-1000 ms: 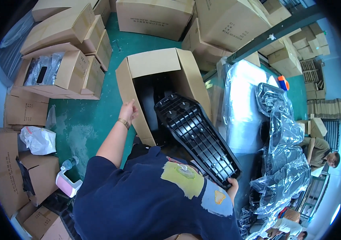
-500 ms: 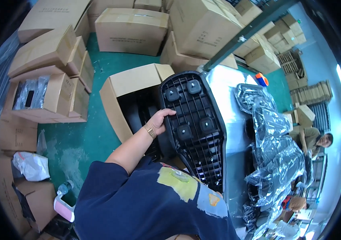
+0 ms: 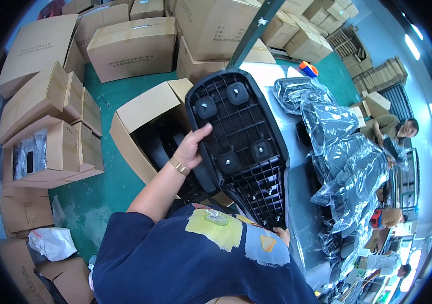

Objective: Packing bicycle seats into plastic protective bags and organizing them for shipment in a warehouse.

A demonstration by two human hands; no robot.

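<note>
Upright in front of me is a long black seat-shaped part, probably a vehicle seat. Its ribbed underside faces me, with several square pads and metal studs. My left hand is closed on its left edge, the thumb lying over the ribbed side. Low on the right edge, my right hand grips the narrow end; most of that hand is hidden behind my shirt and the part. Just left of the part, an open cardboard box holds dark items.
Right of the part runs a worktable with black parts in clear plastic and an orange-blue tape roll. Stacked cartons stand ahead and left. A green post rises beyond the table. People work far right.
My view has turned slightly, so the surroundings shift. More of my right hand shows at the part's lower edge. My left hand keeps its hold on the left edge.
</note>
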